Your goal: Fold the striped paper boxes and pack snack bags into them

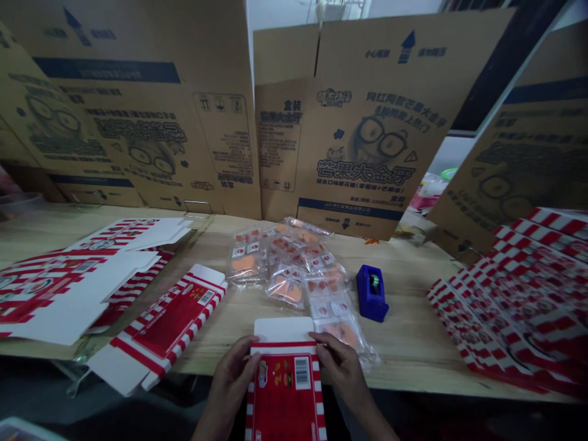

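Between my two hands is a red-and-white striped carton, its white end flap standing up at the far end. My left hand grips the carton's left edge, fingers bent round the upper corner. On the opposite edge, my right hand pinches the upper right corner near the flap. Just beyond the carton lie several clear plastic packets with orange pieces and small printed cards inside. A similar carton rests on the table to the left, with its flaps out at both ends.
Flat striped carton blanks are stacked at the left of the wooden table. A blue tape dispenser stands right of the packets. Many striped cartons are piled at the right. Large cardboard boxes line the back.
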`<state>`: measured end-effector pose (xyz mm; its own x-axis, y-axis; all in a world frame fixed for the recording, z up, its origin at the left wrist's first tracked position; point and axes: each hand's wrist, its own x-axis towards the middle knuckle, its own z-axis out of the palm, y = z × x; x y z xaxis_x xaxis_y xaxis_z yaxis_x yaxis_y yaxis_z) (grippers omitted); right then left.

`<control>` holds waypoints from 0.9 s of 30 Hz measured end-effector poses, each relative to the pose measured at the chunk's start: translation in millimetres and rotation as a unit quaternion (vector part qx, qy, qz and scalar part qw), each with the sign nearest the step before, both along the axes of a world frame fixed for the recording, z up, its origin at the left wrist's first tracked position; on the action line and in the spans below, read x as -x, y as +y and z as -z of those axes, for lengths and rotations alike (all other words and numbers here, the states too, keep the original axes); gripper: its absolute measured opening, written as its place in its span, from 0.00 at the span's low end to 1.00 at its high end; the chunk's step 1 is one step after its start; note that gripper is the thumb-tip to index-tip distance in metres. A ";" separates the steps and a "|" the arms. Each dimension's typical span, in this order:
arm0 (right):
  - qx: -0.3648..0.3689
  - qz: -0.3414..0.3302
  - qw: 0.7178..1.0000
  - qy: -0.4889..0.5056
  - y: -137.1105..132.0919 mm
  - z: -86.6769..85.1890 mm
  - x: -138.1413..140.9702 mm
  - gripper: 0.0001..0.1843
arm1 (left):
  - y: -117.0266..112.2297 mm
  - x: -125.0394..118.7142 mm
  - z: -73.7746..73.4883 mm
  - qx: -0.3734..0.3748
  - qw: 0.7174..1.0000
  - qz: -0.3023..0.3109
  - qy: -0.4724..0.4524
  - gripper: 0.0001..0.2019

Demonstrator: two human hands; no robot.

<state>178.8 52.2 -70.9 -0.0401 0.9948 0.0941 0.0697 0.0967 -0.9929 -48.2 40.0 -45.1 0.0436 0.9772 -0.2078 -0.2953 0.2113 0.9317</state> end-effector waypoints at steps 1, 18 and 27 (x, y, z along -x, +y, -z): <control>-0.013 -0.002 1.000 -0.011 1.9 -0.7 0.1 0.15 | 2.4 -0.5 1.6 -0.002 1.000 -0.014 0.014 0.16; 0.000 -0.099 0.995 0.028 22.4 25.7 -5.1 0.18 | 14.8 3.2 25.1 0.016 1.000 0.018 -0.004 0.17; -0.005 -0.062 0.998 -0.034 16.0 18.0 -13.3 0.10 | 17.4 9.9 24.9 -0.067 0.983 0.085 0.146 0.18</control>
<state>192.1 68.2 -88.9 -0.1687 0.9809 0.0965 0.1243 0.1183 -0.9852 -58.0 57.4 -70.0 0.1658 0.9804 -0.1063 0.0171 0.1049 0.9943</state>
